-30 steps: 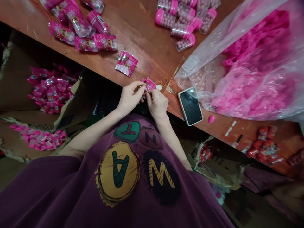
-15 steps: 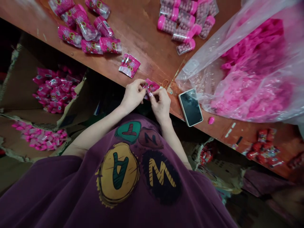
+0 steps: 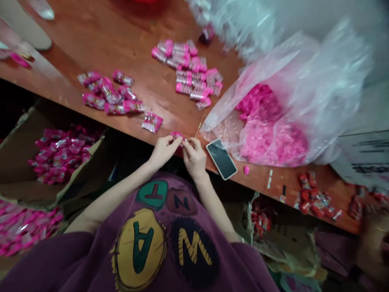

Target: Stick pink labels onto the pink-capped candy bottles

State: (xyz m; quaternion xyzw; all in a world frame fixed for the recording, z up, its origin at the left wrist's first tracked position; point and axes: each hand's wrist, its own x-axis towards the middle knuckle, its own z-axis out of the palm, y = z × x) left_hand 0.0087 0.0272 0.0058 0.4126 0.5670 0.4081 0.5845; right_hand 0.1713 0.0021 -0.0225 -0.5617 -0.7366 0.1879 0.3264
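The purple shirt [image 3: 182, 202] is nearest, on the near side of the phone and left of it. Low and far to the phone's left, below the desk, a mass of pink pieces [image 3: 27, 227] lies beside a box [image 3: 26, 184] of pink packets [image 3: 60, 156]. Below the phone and to its right, a torn carton [image 3: 291, 247] stands close to some red packets [image 3: 258, 221].

Just left of the phone, both hands meet at the desk's near edge. The left hand [image 3: 164, 152] pinches a pink wrapper [image 3: 176, 134], thumb and finger drawn close; the right hand [image 3: 195, 157], fingers curled, grips at the wrapper's other side, its fingertips blurred. A thin orange loop [image 3: 191, 134] lies between wrapper and phone.

The phone [image 3: 221, 159] rests askew on the desk [image 3: 127, 52]. Just right of it is a pink cap [image 3: 246, 169]; farther right, a red heap [image 3: 316, 198] and another person's arm [image 3: 372, 237].

Left of the phone, beyond the hands, lies a sachet [image 3: 152, 122], then a pile of wrapped tubes [image 3: 111, 95]. Beyond the phone, a clear bag [image 3: 273, 134] of pink pieces spreads rightward, and bare tubes [image 3: 194, 77] with pink caps lie up to the left.
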